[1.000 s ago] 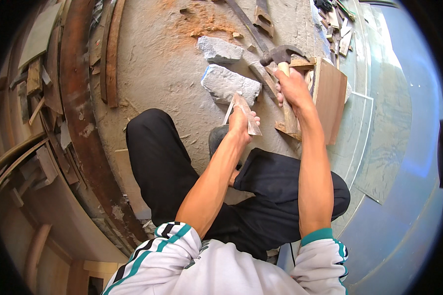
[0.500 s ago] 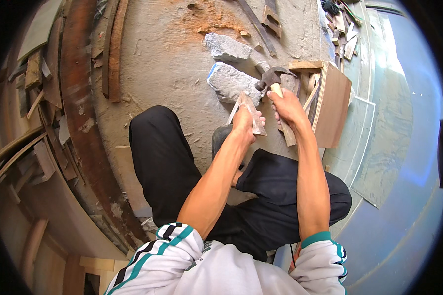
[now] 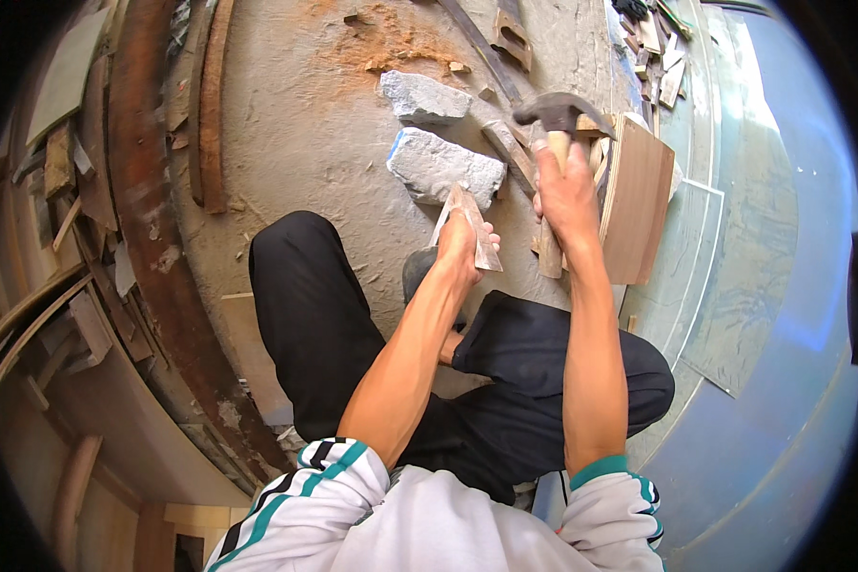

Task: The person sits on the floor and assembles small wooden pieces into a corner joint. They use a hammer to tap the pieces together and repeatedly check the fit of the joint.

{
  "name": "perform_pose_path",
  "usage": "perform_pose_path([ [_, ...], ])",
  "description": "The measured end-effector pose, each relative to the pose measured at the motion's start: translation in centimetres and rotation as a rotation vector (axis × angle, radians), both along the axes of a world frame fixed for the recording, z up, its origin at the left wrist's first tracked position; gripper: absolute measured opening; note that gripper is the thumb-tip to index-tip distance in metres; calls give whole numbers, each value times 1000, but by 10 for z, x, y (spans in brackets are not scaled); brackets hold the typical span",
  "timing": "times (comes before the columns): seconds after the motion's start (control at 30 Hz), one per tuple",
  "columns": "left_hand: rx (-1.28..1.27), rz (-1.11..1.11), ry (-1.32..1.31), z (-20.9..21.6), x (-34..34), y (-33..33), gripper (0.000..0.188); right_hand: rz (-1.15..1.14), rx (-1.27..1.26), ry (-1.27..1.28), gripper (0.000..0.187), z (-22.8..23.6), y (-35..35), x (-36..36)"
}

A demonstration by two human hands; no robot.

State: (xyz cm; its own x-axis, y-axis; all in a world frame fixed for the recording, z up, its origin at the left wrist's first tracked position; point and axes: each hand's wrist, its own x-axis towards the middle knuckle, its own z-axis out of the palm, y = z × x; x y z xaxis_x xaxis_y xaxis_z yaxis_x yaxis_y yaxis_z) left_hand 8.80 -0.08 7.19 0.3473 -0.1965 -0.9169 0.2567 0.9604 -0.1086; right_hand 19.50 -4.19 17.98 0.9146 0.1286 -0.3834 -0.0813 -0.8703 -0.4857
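Note:
My left hand [image 3: 458,240] is closed round a thin, whitish-brown piece of wood [image 3: 486,250] with a pointed upper end. That end lies against the near edge of a rough grey stone block [image 3: 448,164], which has a blue mark on its left side. To the right, my right hand [image 3: 567,195] grips the wooden handle of a claw hammer [image 3: 555,112]. Its dark metal head is slightly blurred and is apart from the wood and the stone. A second, smaller grey stone [image 3: 424,97] lies just beyond the block.
A plywood box [image 3: 639,200] with wood scraps stands beside my right hand. A saw handle [image 3: 513,43] and a long dark strip [image 3: 481,48] lie farther off. Orange dust [image 3: 391,43] covers part of the floor. Boards line the left; glass sheets [image 3: 734,286] lie right.
The hammer has lifted away from the wood piece, up and to the right, with my right hand. My left hand keeps its hold on the wood. The whole view has shifted slightly.

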Motion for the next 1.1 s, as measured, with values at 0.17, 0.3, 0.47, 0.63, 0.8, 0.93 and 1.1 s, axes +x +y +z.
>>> perform_pose_path([
  [0.17,-2,-34,-18,-4,-1,-3,36,571,-69,-192,33,-86,-54,-7],
  [0.3,-7,-28,-19,-9,-3,-1,33,365,-75,131,43,-57,-39,7],
  [0.47,9,-46,-6,-15,-5,4,32,46,26,-110,41,-9,-1,4],
  [0.63,19,-95,-1,-5,-11,0,33,264,-194,388,41,-39,-22,-15],
  [0.8,13,-56,2,-10,-10,1,34,66,-37,57,45,-22,-17,14],
  [0.93,29,-69,-19,-10,-11,5,34,9,7,-226,41,-26,-10,-5],
  [1.1,33,-84,-13,-12,-12,-4,34,277,-200,317,42,-43,-32,4],
])
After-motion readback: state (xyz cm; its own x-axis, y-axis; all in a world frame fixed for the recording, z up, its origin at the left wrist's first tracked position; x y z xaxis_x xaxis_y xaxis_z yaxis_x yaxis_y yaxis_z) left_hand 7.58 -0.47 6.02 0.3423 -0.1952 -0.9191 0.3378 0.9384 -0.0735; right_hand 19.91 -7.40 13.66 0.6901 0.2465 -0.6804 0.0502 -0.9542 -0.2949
